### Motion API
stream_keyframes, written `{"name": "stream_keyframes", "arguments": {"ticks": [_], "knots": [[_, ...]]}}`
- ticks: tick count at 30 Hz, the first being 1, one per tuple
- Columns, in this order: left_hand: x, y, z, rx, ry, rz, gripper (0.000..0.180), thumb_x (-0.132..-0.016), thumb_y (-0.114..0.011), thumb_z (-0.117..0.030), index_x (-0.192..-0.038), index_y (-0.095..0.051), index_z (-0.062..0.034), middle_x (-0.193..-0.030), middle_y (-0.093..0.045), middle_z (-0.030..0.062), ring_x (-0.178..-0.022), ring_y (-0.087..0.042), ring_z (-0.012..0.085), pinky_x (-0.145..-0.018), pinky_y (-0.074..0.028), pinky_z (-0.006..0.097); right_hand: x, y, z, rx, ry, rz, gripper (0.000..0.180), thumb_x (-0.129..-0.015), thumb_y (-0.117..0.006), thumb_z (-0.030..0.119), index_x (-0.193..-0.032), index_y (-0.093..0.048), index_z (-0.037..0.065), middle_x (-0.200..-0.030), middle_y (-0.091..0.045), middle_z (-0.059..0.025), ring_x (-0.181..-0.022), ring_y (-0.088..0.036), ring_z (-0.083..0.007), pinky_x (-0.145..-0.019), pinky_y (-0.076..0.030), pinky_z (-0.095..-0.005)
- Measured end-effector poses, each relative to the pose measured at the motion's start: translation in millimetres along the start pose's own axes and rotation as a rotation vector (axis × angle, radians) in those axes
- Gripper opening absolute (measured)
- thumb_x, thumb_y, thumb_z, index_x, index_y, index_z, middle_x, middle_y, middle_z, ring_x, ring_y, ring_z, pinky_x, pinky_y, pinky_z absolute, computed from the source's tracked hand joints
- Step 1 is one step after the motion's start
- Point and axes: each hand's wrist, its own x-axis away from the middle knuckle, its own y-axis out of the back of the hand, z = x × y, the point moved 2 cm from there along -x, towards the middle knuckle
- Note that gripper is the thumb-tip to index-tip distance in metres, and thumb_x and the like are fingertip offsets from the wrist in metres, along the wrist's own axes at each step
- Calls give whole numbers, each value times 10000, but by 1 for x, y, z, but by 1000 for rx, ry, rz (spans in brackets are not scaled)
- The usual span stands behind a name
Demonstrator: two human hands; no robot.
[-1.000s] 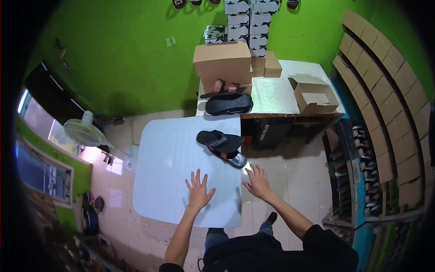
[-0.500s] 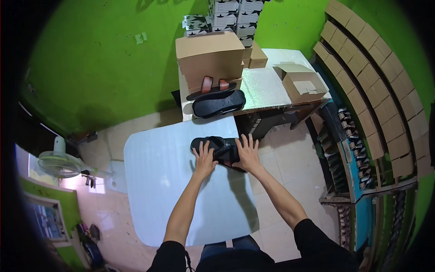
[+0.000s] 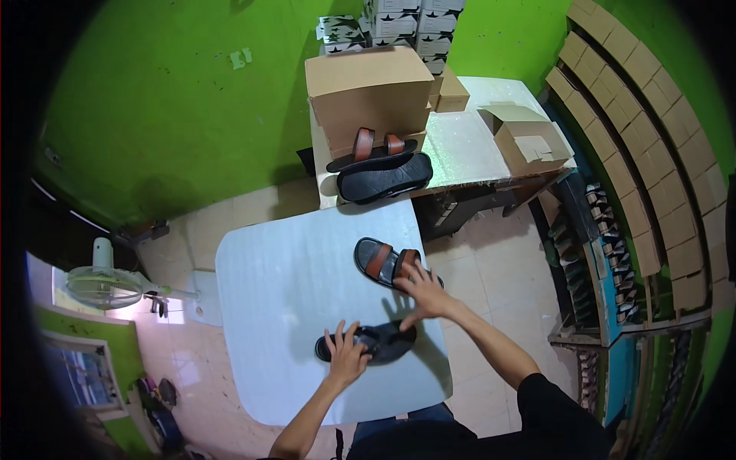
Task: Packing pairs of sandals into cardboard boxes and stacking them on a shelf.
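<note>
A black sandal (image 3: pixel 377 343) lies near the front of the white table (image 3: pixel 291 291). My left hand (image 3: pixel 346 356) rests flat on its left end with fingers spread. My right hand (image 3: pixel 420 290) reaches over its right end, fingertips touching it, with the palm close to a second sandal (image 3: pixel 387 261) with brown straps, lying a little farther back on the table. Neither hand is closed around a sandal.
A second table (image 3: pixel 460 146) behind holds another pair of sandals (image 3: pixel 379 165), a large cardboard box (image 3: pixel 369 92) and an open small box (image 3: pixel 525 138). Flat cartons (image 3: pixel 652 123) line shelves at right. A standing fan (image 3: pixel 103 284) is on the floor at left.
The two sandals, held together at the table's far side, are now apart: one has come to the near edge under my left hand, the other stays farther back.
</note>
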Motion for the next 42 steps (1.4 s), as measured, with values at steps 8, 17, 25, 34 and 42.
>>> {"name": "stream_keyframes", "arguments": {"ticks": [8,17,25,34,42], "knots": [[-25,14,-10,-46,26,-80,286,-779,-749,-317,-944,-730,-83,-1463,-437,173,-1427,-257,461,-1112,-56,741,-189,111,-102,544,23,-816,380,-828,-605,113,-1203,-581,63,-1397,-447,-231,-1356,-368,-469,-1076,-297,-656],[-304,115,49,-350,29,-442,409,-817,-719,-168,-1198,-640,-42,-1492,-390,178,-1444,-256,404,-1146,-116,677,-280,142,-113,936,226,-618,203,-834,-618,203,-898,-737,51,-1389,-498,-188,-1405,-348,-414,-1145,-215,-676],[-289,138,35,-335,32,-474,668,-843,-700,-238,-1440,-451,-70,-1560,-299,168,-1472,-198,414,-1149,-96,676,-221,138,-90,802,479,-802,201,-802,-627,171,-916,-723,37,-1455,-490,-88,-1422,-369,-344,-1163,-202,-671],[-219,144,41,-470,-236,-179,584,-759,-715,-94,-1307,-590,-255,-1522,-387,80,-1473,-224,394,-1138,-95,717,-113,65,-35,573,678,-753,224,-822,-659,302,-938,-759,138,-1491,-487,-68,-1426,-374,-331,-1180,-150,-659],[-132,117,58,-482,-224,-165,226,-775,-706,-146,-993,-652,-128,-1419,-491,65,-1460,-258,377,-1128,-79,741,-54,19,-40,212,177,-341,484,-803,-744,218,-1265,-617,150,-1408,-453,-167,-1436,-249,-445,-1131,-139,-710]]}}
